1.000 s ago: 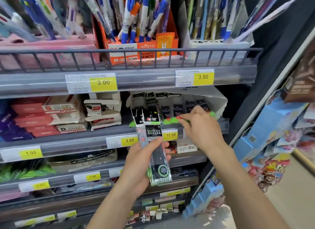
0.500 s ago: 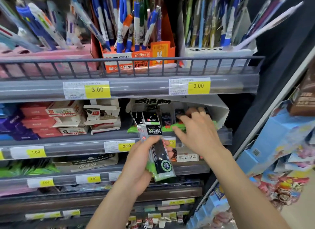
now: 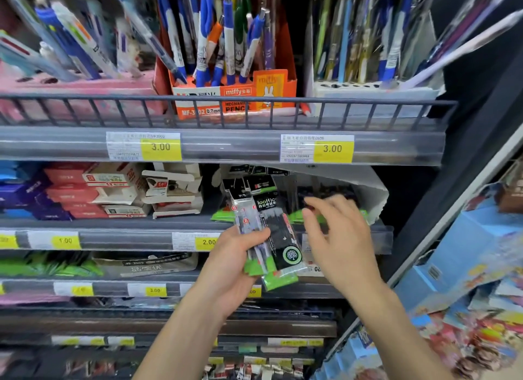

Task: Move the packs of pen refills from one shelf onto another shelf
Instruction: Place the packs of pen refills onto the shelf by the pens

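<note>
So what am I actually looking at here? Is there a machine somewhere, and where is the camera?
No machine here: these are a person's two bare hands, filmed by one wide-angle camera worn on the head, looking forward and down. That is why the arms come in from the bottom edge.

In front is a shop shelf unit with yellow price tags. On top stands an orange box of mechanical pencils, with more pens on either side. The shelf below holds small red and white boxes and, to the right, a white tray of pen refill packs.

The left hand grips a bunch of refill packs, upright and fanned a little. The right hand hovers before the white tray with fingers loosely spread; it is blurred, and I see nothing in it.
</note>
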`<state>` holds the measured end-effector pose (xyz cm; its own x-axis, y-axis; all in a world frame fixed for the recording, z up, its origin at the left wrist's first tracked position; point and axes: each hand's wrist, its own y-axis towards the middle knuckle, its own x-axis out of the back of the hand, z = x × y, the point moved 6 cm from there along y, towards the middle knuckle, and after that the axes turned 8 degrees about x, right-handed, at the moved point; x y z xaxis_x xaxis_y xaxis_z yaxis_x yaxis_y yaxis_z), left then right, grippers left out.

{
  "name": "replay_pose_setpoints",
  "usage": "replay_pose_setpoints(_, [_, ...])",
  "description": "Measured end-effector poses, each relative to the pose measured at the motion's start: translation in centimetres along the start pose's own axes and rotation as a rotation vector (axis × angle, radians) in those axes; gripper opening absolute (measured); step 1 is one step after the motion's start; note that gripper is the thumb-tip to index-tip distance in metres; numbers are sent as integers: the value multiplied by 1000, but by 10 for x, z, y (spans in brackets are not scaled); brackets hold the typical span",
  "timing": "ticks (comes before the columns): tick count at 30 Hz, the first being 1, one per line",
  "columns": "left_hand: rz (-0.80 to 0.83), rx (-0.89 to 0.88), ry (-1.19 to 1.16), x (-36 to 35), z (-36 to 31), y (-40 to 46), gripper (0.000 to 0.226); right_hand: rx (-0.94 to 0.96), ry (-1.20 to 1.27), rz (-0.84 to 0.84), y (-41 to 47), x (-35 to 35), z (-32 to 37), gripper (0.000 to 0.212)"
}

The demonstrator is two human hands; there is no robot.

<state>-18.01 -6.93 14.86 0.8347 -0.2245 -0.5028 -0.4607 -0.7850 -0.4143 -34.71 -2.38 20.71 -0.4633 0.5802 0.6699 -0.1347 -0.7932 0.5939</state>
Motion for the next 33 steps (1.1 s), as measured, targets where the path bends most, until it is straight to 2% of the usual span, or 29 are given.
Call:
replay_pose_setpoints(1, [-7,-13,-1,1,0,0,32,-118,207,-1,-12,-1,2,26])
replay_pose_setpoints(3, [-22,-47,13,4,-1,1,29,-368,637,116,-36,-17,10,15])
replay_pose_setpoints(5, [-41,-71,17,7,-1,2,26,-505,859,163,-53,-28,15,22])
replay_pose_setpoints(8, [-85,-91,28,12,0,2,32,-515,855,131,-56,-30,15,34])
replay_pose_setpoints(12, [-75,-119,49,12,0,3,37,-568,865,167,-57,-41,11,43])
replay_pose_setpoints(15, [-78,-150,103,12,-4,2,27,-578,848,166,-55,-44,8,45])
replay_pose_setpoints(18, [-103,-186,165,17,-8,3,9,-591,817,95,-43,-43,2,44])
replay_pose_setpoints(22, [-123,-206,178,25,-15,3,13,-513,505,12,-9,-37,-8,39])
replay_pose_setpoints(25, [-120,-191,167,26,-14,4,13,-373,130,55,18,-37,-4,30])
replay_pose_setpoints(29, [-97,-171,172,24,-12,6,15,-248,-235,144,38,-44,9,25])
replay_pose_setpoints(33, [-90,-154,142,25,-12,6,19,-165,-446,146,41,-43,21,33])
